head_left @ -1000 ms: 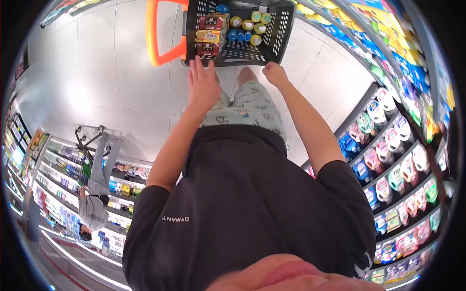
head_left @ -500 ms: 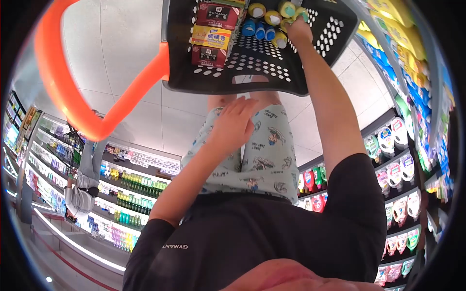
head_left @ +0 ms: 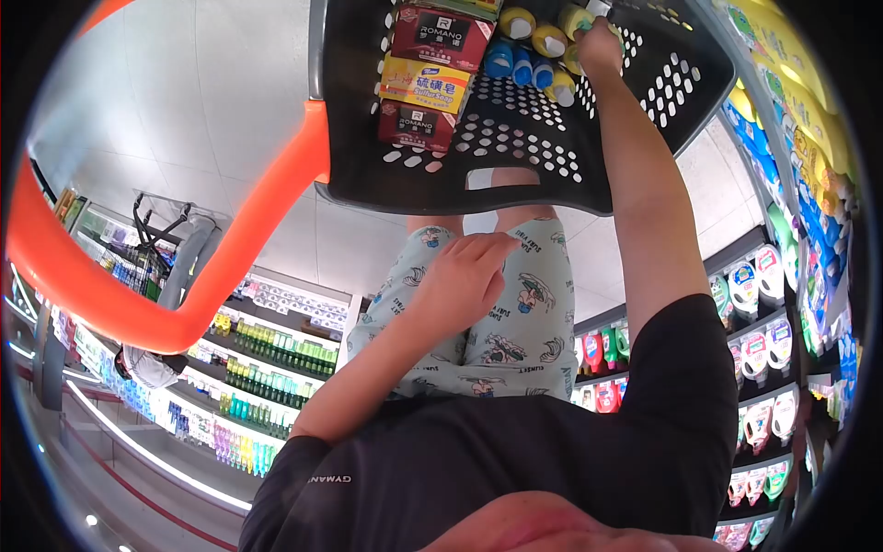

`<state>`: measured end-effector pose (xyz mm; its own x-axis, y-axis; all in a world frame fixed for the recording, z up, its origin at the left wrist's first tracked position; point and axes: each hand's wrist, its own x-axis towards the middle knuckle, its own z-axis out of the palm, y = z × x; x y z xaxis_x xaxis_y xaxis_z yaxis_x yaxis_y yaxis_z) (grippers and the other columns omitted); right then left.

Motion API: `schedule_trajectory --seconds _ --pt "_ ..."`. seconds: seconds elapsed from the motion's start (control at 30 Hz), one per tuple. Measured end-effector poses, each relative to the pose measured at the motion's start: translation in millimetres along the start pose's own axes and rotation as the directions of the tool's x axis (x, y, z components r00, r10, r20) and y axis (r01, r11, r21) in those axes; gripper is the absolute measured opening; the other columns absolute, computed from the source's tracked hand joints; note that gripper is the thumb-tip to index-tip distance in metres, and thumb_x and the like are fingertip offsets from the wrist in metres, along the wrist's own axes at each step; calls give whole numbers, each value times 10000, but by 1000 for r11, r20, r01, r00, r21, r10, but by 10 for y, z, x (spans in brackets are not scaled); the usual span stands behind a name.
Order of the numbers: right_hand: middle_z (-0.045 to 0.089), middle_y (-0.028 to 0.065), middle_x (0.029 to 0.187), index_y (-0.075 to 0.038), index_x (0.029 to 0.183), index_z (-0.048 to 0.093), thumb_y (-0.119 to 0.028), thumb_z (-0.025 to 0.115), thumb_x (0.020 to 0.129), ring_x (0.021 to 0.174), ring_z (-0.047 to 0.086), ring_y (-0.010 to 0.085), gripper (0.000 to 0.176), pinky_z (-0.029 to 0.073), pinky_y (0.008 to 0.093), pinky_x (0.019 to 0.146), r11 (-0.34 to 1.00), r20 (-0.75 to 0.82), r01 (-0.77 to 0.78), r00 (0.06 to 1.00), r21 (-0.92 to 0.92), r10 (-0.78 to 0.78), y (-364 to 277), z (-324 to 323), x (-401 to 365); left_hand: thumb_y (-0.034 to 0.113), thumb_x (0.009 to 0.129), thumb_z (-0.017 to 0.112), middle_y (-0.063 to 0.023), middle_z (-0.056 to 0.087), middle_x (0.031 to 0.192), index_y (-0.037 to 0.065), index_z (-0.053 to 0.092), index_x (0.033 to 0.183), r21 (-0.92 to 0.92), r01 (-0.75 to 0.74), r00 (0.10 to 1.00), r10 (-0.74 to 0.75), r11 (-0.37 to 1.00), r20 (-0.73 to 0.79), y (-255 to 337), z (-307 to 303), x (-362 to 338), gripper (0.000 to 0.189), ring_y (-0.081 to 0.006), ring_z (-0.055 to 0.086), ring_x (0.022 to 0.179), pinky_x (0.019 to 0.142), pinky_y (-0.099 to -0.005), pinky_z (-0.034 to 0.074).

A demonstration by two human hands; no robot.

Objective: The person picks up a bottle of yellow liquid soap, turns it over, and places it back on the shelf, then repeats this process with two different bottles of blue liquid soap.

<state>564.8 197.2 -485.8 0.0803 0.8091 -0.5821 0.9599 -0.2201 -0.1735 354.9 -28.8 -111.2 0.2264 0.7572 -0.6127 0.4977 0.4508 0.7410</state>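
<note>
My right hand (head_left: 600, 51) reaches into a black perforated shopping basket (head_left: 395, 189), its fingers closed around one of the yellow-topped bottles (head_left: 576, 18); much of that bottle is hidden by the hand. Beside it stand more yellow-topped bottles (head_left: 549, 40) and several blue-topped ones (head_left: 521, 70). A yellow sulfur soap box (head_left: 423, 85) sits between two dark red Romano boxes (head_left: 441, 35) at the basket's left side. My left hand (head_left: 460, 285) hangs in front of my patterned shorts, holding nothing, fingers loosely extended.
An orange handle (head_left: 258, 230) curves out from the basket's left. Shelves of bottles (head_left: 276, 345) line the left, where a person (head_left: 152, 366) stands by a wire cart (head_left: 133, 253). Jugs (head_left: 759, 345) and hanging yellow and blue packs (head_left: 800, 138) fill the right.
The basket and its contents sit lower and further right in view, and the orange handle has swung lower left. My right hand stays at the bottles; my left hand has dropped slightly.
</note>
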Motion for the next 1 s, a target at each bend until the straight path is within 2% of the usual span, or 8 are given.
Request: schedule_trajectory --seconds 0.2,0.43,0.57,0.7,0.77,0.8,0.93,1.0 --pt "714 209 1093 -124 1224 565 -344 709 887 1026 685 406 428 536 510 861 985 26 172 985 -22 -172 -218 -803 -602 41 896 587 -134 663 1209 61 595 1265 -28 15 998 -13 1000 59 190 -160 -209 369 -379 635 1040 916 -460 507" --pt "623 96 1111 -114 1166 591 -77 729 844 917 662 355 352 552 416 735 614 2 770 623 175 -782 -441 -2972 -2351 158 988 577 -107 612 1375 75 567 1367 -320 190 942 -80 928 326 621 -592 -507 389 -267 573 1271 1057 -412 454" --pt "576 80 989 -85 1123 617 8 730 784 867 643 307 369 558 387 706 459 96 883 450 100 -888 -967 -4812 -3782 409 1052 462 -129 574 1421 48 522 1398 -834 453 878 5 316 479 915 -870 -491 504 -258 558 1291 1054 -420 451" --pt "565 60 967 -91 1102 637 -4 740 736 835 655 260 390 559 368 706 439 177 878 409 192 -895 -1179 -6021 -4948 677 1025 310 -141 608 1391 56 496 1442 -847 528 798 300 68 522 1677 -1156 -656 771 -294 600 1265 1076 -461 464" --pt "584 44 997 -77 1113 637 10 730 742 820 662 243 392 559 367 717 862 490 335 717 381 -495 -1374 -6632 -5483 706 1001 336 -118 602 1418 70 477 1487 -831 544 800 229 114 555 1938 -1130 -735 813 -283 604 1274 1112 -451 447" --pt "599 49 1041 -76 1140 639 18 721 768 824 665 236 392 556 361 724 792 411 485 679 371 -608 -1340 -6833 -5638 655 1005 416 -107 607 1414 71 464 1496 -839 448 855 126 309 503 2058 -1108 -774 764 -284 630 1237 1013 -473 531" --pt "621 78 1167 -95 1253 639 19 700 830 876 665 233 443 549 332 748 319 -132 944 327 80 -936 -1205 -7256 -6026 502 923 677 -171 655 1279 66 415 1497 -756 355 501 571 549 650 2640 -1536 -922 766 -272 738 977 518 -347 623" --pt "622 72 1217 -88 1370 596 5 696 870 946 644 171 518 545 307 765 367 -318 880 455 300 -832 -1090 -7228 -6102 433 862 786 -182 662 1239 61 390 1500 -845 316 386 755 431 529 2878 -1605 -1127 839 -281 746 933 493 -325 622"
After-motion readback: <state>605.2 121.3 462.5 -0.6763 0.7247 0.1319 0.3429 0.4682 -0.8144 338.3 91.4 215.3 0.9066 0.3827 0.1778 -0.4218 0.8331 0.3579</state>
